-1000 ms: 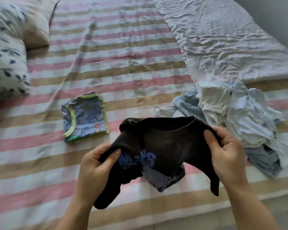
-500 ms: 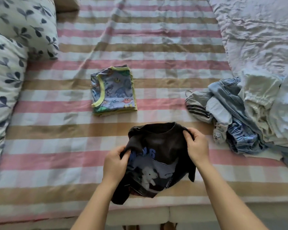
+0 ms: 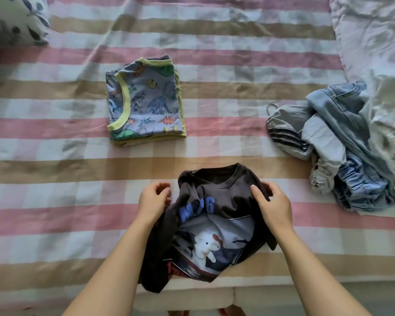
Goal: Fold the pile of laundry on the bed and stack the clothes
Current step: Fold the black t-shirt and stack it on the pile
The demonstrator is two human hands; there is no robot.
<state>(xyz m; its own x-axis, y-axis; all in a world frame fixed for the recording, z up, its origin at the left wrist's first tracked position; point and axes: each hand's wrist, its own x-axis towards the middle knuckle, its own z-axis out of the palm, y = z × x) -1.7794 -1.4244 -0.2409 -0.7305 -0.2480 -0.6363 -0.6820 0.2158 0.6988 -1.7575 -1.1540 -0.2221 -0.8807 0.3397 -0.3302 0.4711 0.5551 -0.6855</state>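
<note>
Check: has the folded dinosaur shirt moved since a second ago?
No. The folded dinosaur shirt still spans the same stretch of the striped bed sheet, from one pink stripe to the next. Only the camera has shifted.

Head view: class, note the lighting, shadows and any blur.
Head view: soft, even daylight, only faint shadows; the folded dinosaur shirt is fairly sharp; the leaf-print pillow in the corner is smeared; the pale duvet looks washed out; the dark T-shirt loses fold detail.

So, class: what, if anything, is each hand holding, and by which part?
The right hand grips the dark shirt at its shoulder, beside the collar. Whether the left hand holds anything cannot be told.
</note>
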